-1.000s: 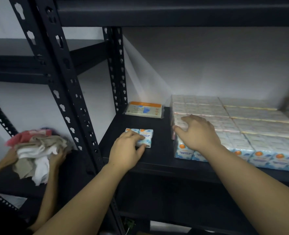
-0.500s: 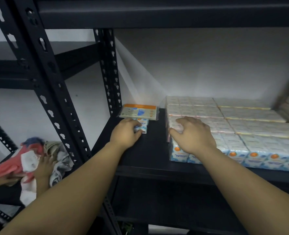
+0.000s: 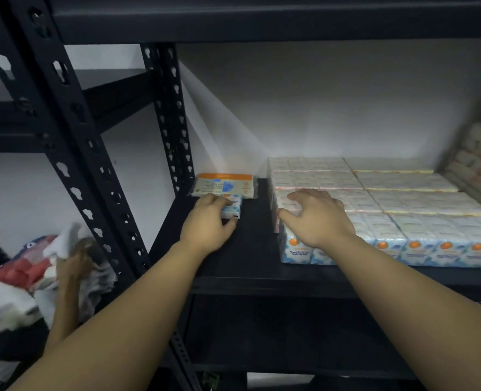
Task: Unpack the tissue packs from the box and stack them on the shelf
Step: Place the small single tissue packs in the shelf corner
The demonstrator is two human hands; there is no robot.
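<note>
**Small tissue pack pushed to the back of a dark shelf**

Dark metal shelving (image 3: 261,280) against a pale wall fills the view, its upright post (image 3: 64,153) crossing the left side. Most of the shelf's right half is taken up by a flat block of wrapped tissue packs (image 3: 402,210), laid in rows up to the front edge. A pile of cloths (image 3: 13,289) on a lower level at far left is being handled by another person's hand (image 3: 75,263), blurred. At the back left corner a flat orange-topped pack (image 3: 223,186) lies against the wall. Just in front of it, and touching it, a small blue-and-white tissue pack (image 3: 233,208) is gripped by the left hand (image 3: 208,224), thumb on its near end and fingers curled over the top. The right hand (image 3: 316,218) is spread flat, fingers relaxed, on the near left corner of the block, holding nothing.

The step would be done best, it seems, if the small pack is squared against the orange-topped one before being released, while the block is steadied so no row slides.

Compared with a second ago, the small pack has been moved from mid-shelf back to the orange-topped pack; the right hand has stayed put.
</note>
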